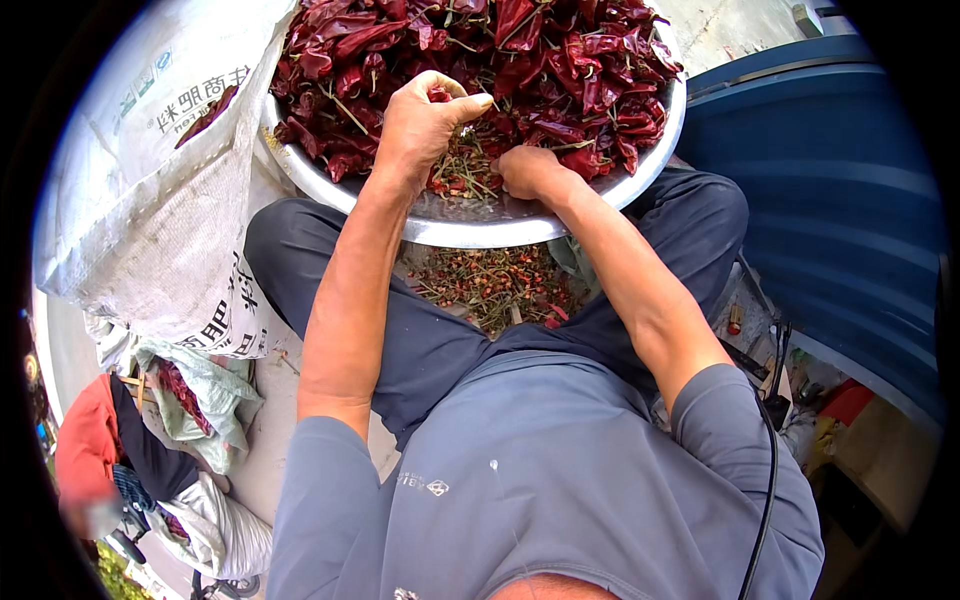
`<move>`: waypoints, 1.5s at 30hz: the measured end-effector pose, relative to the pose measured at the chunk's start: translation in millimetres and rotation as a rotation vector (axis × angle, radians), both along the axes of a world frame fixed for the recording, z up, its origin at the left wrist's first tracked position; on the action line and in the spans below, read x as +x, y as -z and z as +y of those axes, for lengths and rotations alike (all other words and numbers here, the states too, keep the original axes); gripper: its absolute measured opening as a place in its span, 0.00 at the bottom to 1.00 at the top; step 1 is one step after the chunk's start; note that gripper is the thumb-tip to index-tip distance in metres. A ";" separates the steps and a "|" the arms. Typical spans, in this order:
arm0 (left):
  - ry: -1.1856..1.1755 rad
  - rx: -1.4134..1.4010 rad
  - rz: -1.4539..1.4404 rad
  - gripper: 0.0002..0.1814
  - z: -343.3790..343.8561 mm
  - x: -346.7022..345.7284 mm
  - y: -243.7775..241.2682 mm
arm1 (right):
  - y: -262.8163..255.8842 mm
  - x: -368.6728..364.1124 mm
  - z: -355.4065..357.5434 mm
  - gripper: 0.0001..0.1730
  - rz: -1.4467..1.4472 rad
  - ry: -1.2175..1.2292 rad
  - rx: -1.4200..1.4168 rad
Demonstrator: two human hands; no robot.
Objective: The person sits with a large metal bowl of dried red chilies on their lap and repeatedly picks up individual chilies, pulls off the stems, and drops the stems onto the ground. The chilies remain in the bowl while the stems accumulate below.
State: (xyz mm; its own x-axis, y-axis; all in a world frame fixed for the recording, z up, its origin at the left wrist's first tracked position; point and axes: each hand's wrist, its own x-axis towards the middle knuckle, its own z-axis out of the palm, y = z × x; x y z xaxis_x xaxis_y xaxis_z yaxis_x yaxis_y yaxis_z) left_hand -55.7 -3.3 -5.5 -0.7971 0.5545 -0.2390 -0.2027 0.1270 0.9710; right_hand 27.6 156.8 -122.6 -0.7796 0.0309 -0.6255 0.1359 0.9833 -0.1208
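A wide metal basin (480,234) rests at my knees, heaped with dried red chili peppers (360,45). My left hand (424,112) is over the pile near its front, fingers curled around a dried red pepper (439,94), of which only a small part shows. To its right, my right hand (529,172) is low inside the basin with bent fingers, touching the edge of the heap. What its fingertips hold, if anything, is hidden. Between the hands, loose stems and small scraps (465,169) lie on the basin floor.
More stems and pepper bits (495,285) cover the ground between my legs. A white woven sack (172,217) stands at left, a blue metal panel (810,157) at right. Lower left, a person in red (86,435) bends near sacks of peppers (184,397). A black cable (769,480) crosses my sleeve.
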 end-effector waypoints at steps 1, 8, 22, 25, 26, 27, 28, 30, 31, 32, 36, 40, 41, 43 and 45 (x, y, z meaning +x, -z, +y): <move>0.024 -0.046 -0.011 0.11 -0.1 -1.7 -0.1 | -0.7 -2.4 -0.6 0.16 -0.012 0.007 0.011; 0.239 -0.241 0.189 0.10 -0.2 -7.8 25.1 | -46.5 36.1 22.1 0.18 0.462 0.451 -0.635; 0.059 0.246 -0.229 0.02 -3.7 7.7 21.4 | -109.9 62.7 -17.5 0.16 0.538 0.827 -1.037; -0.014 0.324 -0.308 0.04 -3.6 9.2 22.5 | -102.4 63.2 -10.1 0.14 0.575 0.759 -0.865; -0.035 0.331 -0.325 0.03 -2.6 9.1 20.7 | -101.2 61.8 -5.8 0.15 0.565 0.667 -0.701; -0.055 0.334 -0.340 0.03 -2.1 9.9 18.4 | -91.7 57.2 -1.5 0.15 0.574 0.489 -0.549; -0.071 0.324 -0.339 0.04 0.3 11.1 13.9 | -76.7 53.2 5.2 0.15 0.577 0.318 -0.390; -0.089 0.278 -0.239 0.08 -1.0 10.7 14.4 | -50.4 43.8 9.8 0.16 0.474 0.051 -0.162; -0.102 0.243 -0.184 0.09 -0.4 10.2 12.3 | -33.2 38.9 13.4 0.15 0.347 -0.006 -0.079; -0.101 0.225 -0.161 0.08 1.2 9.8 9.1 | -13.9 33.8 18.1 0.14 0.221 -0.062 0.004; -0.132 0.174 -0.116 0.07 -4.7 3.1 9.2 | -8.8 22.9 19.0 0.10 0.131 -0.214 0.119; -0.138 0.137 -0.120 0.05 -5.8 1.6 11.9 | -6.0 21.5 18.2 0.09 0.143 -0.239 0.121; -0.132 0.122 -0.128 0.05 -5.6 2.1 11.3 | -9.4 21.9 20.0 0.10 0.115 -0.247 0.117; -0.053 0.045 -0.105 0.04 -8.5 0.6 12.9 | -28.0 30.2 24.3 0.10 0.293 -0.095 -0.086; 0.015 -0.045 -0.048 0.04 -5.1 0.1 13.3 | -39.8 39.7 28.7 0.11 0.460 0.007 -0.270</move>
